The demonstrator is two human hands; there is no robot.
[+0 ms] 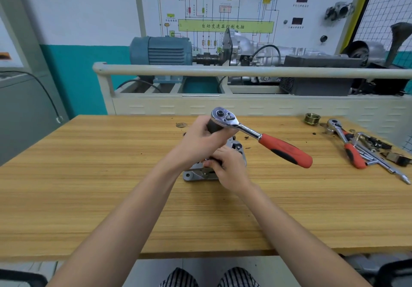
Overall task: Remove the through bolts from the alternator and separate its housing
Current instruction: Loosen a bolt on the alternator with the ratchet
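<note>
Alternator (pixel 200 174), cast grey metal, was seen on the wooden bench (pixel 89 197) directly beneath both hands. Ratchet (pixel 225 117), chrome-headed with a red rubber handle slanting right, was gripped near its dark socket by the left hand (pixel 200 144); the right hand (pixel 229 168), lower and nearer, was curled around the housing

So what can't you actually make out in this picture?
Head view only:
- Alternator: mostly covered by both hands.
- Through bolts: hidden under the left hand and right hand.
- Socket under the ratchet: wrapped by left fingers.
- Parts pile at right: too small to identify.
</note>
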